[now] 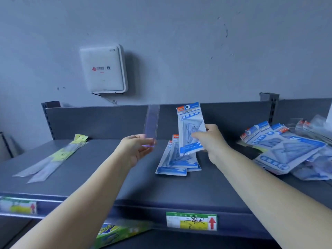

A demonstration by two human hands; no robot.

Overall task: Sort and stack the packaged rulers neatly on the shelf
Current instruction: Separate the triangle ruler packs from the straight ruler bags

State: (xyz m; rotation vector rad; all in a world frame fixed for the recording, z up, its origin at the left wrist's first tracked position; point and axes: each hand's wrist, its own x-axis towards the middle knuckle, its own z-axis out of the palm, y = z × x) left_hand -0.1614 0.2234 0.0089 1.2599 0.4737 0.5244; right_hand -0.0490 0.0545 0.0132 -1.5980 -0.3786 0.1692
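My right hand (212,141) grips a blue-and-white packaged ruler set (191,126) and holds it upright above a small stack of the same packs (177,164) lying mid-shelf. My left hand (138,148) pinches the lower end of a clear plastic divider (151,123) that stands upright just left of that stack. A loose, untidy heap of blue packs (287,151) lies at the right end of the grey shelf (107,177). Long clear packaged rulers with yellow-green labels (52,159) lie slanted at the left.
The shelf's grey back panel (98,121) rises behind everything. A white router box (103,69) hangs on the wall above. Price labels (191,221) sit on the shelf's front edge, and a green-yellow package (116,234) shows on the shelf below.
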